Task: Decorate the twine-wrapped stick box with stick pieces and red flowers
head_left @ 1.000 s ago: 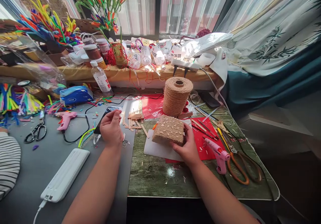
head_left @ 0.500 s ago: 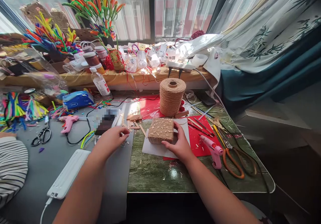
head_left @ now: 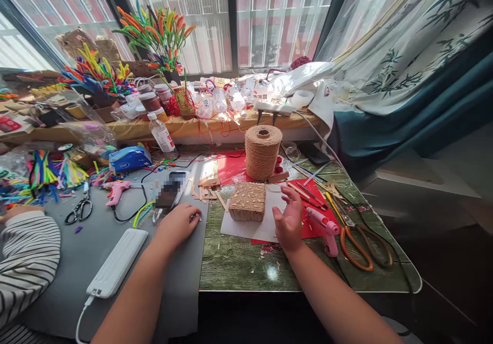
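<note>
A small twine-covered box (head_left: 248, 201) with pale wood chips on top rests on a white sheet (head_left: 269, 224) on the green table. My right hand (head_left: 288, 219) hovers just to its right, fingers apart, holding nothing. My left hand (head_left: 179, 224) lies palm down on the grey mat, fingertips at something tiny near the mat's edge that I cannot make out. A big spool of jute twine (head_left: 263, 151) stands behind the box. Loose wooden sticks (head_left: 208, 186) lie between the hands, and a phone (head_left: 170, 190) sits beyond the left hand.
A pink glue gun (head_left: 325, 229) and orange-handled scissors (head_left: 356, 245) lie to the right. A white power bank (head_left: 117, 261), black scissors (head_left: 79, 210) and a second glue gun (head_left: 116, 192) sit on the left. Another person's striped sleeve (head_left: 26, 256) is at far left. Bottles and pipe cleaners crowd the sill.
My right hand set the twine-covered box down on the white sheet and let go. My left hand dropped from near the phone to the mat.
</note>
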The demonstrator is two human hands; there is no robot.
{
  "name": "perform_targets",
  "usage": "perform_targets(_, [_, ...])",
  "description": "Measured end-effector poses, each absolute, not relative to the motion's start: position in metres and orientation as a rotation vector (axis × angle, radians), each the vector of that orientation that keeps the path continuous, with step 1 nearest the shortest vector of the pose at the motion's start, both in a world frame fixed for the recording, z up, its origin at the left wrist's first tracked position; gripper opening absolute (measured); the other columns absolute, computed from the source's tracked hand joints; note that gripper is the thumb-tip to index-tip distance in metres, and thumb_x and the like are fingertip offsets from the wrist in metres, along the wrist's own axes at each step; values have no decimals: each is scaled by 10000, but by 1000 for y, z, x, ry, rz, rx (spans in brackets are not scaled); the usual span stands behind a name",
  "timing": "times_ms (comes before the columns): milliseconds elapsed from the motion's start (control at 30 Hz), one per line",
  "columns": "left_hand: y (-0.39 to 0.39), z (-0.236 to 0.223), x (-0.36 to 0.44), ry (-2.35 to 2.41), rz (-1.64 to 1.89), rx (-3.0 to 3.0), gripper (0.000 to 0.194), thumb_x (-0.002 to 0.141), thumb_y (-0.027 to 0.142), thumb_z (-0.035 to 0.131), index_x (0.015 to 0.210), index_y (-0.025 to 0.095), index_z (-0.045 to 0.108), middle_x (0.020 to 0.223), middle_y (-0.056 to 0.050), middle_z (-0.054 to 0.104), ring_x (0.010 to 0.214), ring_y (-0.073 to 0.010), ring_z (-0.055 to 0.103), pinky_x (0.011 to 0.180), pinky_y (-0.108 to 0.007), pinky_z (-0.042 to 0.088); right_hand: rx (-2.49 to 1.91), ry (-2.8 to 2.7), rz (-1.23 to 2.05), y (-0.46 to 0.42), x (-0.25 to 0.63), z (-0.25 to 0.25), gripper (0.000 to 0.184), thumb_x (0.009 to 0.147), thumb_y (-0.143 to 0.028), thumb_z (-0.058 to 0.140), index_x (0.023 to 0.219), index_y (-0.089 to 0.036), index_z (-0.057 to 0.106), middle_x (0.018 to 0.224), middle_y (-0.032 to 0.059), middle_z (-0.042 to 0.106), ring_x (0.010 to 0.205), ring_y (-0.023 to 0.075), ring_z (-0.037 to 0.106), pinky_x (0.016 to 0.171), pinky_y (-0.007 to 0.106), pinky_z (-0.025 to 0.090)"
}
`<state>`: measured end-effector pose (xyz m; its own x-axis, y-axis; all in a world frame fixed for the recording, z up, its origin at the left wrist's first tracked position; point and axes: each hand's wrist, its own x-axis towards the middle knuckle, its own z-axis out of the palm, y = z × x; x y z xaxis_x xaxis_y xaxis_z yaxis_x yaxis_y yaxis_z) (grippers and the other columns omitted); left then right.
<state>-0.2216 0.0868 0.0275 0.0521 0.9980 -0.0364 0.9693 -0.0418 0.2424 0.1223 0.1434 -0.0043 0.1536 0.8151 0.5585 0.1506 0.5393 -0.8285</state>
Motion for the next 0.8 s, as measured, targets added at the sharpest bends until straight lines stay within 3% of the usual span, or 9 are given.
perform_targets(100, [84,28,-221,1900,194,2231,301,955,335,516,1098,275,774,1098,-71,735,1043,-261,672,898,-363,507,-945,-1412,578,140,120,-4,518,886,-364,630,1371,-250,490,1386,125,533,1295,328,522,1067,552,438])
perform_targets(233, [84,27,-224,1899,191,2256,244,939,332,543,952,280,781,1053,-64,739,1023,-273,672,837,-366,511,-965,-1466,578,140,118,-5,525,872,-339,633,1366,-250,479,1397,131,527,1301,330,520,1064,557,438])
perform_targets(367, [85,29,-218,1830,296,2298,207,948,312,532,921,251,727,1038,-71,726,1032,-283,655,896,-395,496,-962,-1473,523,136,118,8,483,889,-323,614,1346,-246,477,1391,139,522,1303,335,518,1075,585,432])
perform_targets(467, [82,32,-204,1799,466,2206,193,978,326,507,982,233,676,1014,-67,714,988,-262,649,859,-382,503,-915,-1462,476,114,123,30,450,897,-280,605,1329,-250,481,1393,139,517,1330,333,506,1128,611,395])
perform_targets(600, [78,34,-183,1755,722,1974,224,1002,416,528,1037,239,660,971,-39,707,860,-211,642,735,-322,504,-803,-1697,363,71,161,47,493,825,-210,657,1296,-274,529,1361,123,549,1256,345,557,1054,616,467])
perform_targets(700, [83,34,-171,1680,1036,1796,232,961,438,625,1053,230,674,955,-34,716,837,-194,654,771,-318,527,-839,-1867,46,51,213,38,520,753,-162,717,1231,-319,588,1246,81,604,1132,331,604,1008,626,487])
perform_targets(800, [99,43,-157,1538,1321,1636,259,928,416,687,1098,222,707,1009,-53,741,902,-204,693,822,-325,556,-1078,-1582,-4,48,259,16,484,758,-194,736,1193,-322,566,1192,104,570,1109,342,597,985,632,501])
